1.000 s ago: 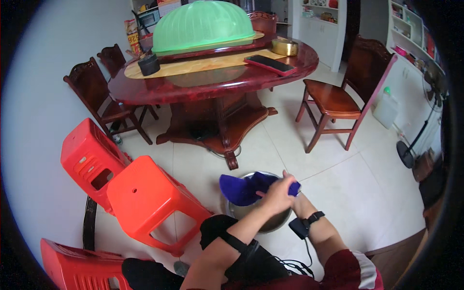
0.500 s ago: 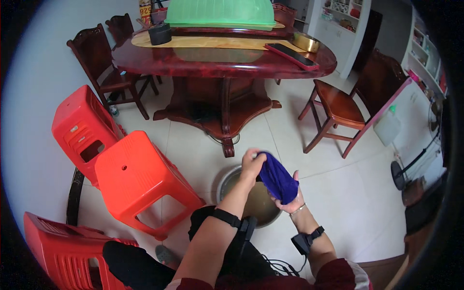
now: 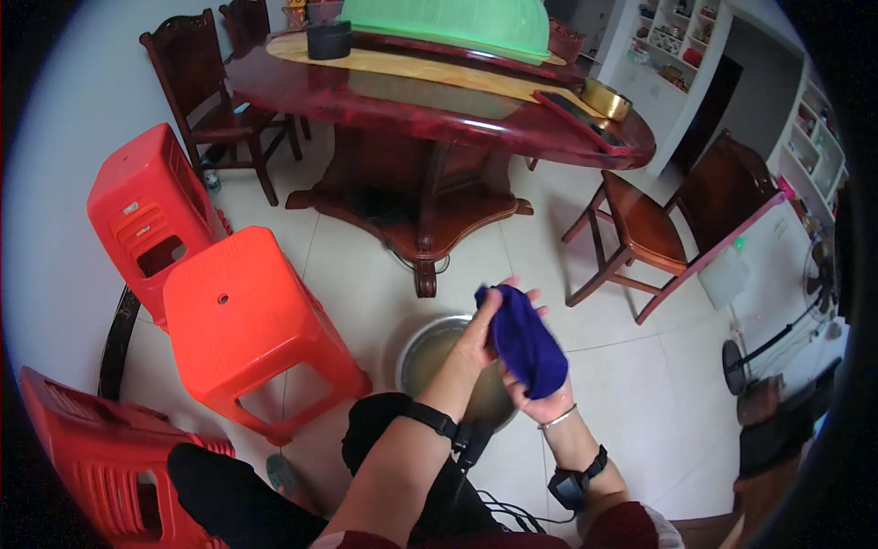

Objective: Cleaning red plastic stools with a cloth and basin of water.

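A wet-looking dark purple cloth point(image 3: 529, 346) is stretched between my two hands, above the right part of a round metal basin point(image 3: 403, 371) of cloudy, brownish water point(image 3: 430, 357). My left hand point(image 3: 477, 337) grips the cloth's far left end, with the thumb pressed on it. Several fingertips show just past that far end. Under the near end lies my right hand point(image 3: 546, 405), cupped around it, its fingers mostly covered by the fabric. The cloth hides some of the basin.
Red plastic stools point(image 3: 247, 316) stand close on my left. Ahead is a dark red wooden table point(image 3: 430, 123) bearing a green mesh cover point(image 3: 448, 26), a black pot point(image 3: 329, 39) and a brass-coloured bowl point(image 3: 605, 99). A wooden chair point(image 3: 645, 229) stands at the right.
The cloth has turned and bunched slightly between my hands. Fingertips now show past its far end, and my right thumb is no longer raised beside it. The whole view has tilted a little.
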A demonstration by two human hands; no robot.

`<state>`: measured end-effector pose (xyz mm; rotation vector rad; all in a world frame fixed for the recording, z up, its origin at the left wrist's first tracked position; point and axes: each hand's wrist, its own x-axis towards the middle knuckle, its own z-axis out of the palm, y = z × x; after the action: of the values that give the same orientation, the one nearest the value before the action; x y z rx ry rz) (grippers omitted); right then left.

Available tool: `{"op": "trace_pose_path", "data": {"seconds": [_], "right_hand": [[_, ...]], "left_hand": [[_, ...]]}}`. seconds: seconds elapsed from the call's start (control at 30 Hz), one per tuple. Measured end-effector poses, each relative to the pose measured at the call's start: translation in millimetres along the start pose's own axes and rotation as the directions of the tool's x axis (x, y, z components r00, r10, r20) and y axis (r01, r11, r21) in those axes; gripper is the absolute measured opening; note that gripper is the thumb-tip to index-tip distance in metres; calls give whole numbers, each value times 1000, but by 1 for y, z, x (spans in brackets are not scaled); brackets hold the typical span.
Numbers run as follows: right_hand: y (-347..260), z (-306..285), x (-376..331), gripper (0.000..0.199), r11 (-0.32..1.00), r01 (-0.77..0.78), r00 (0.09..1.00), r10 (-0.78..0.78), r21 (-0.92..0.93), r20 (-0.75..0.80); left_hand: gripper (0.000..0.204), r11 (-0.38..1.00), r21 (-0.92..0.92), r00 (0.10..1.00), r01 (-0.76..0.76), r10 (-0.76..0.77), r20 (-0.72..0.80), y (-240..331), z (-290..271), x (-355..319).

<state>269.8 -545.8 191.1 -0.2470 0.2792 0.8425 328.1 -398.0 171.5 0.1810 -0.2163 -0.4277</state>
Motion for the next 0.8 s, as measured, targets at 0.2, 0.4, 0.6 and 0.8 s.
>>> {"op": "trace_pose_path", "data": {"seconds": [0.2, 0.4, 0.6, 0.8], "right_hand": [[-18, -3, 5, 57, 681, 28, 999, -38, -732, 4], [-28, -11, 33, 64, -414, -167, 983, -141, -895, -118], [-28, -35, 50, 72, -879, -201, 973, -126, -433, -195], [-14, -27, 52, 93, -773, -411, 903, -272, -483, -332]], "left_hand": [[37, 902, 392, 818, 179, 85, -569, 8, -9, 4], [31, 583, 738, 770, 341, 276, -574, -12, -69, 14], [39, -127, 798, 785, 589, 327, -527, -32, -63, 13], [61, 67, 749, 711, 659, 270, -649, -32, -87, 16]]}}
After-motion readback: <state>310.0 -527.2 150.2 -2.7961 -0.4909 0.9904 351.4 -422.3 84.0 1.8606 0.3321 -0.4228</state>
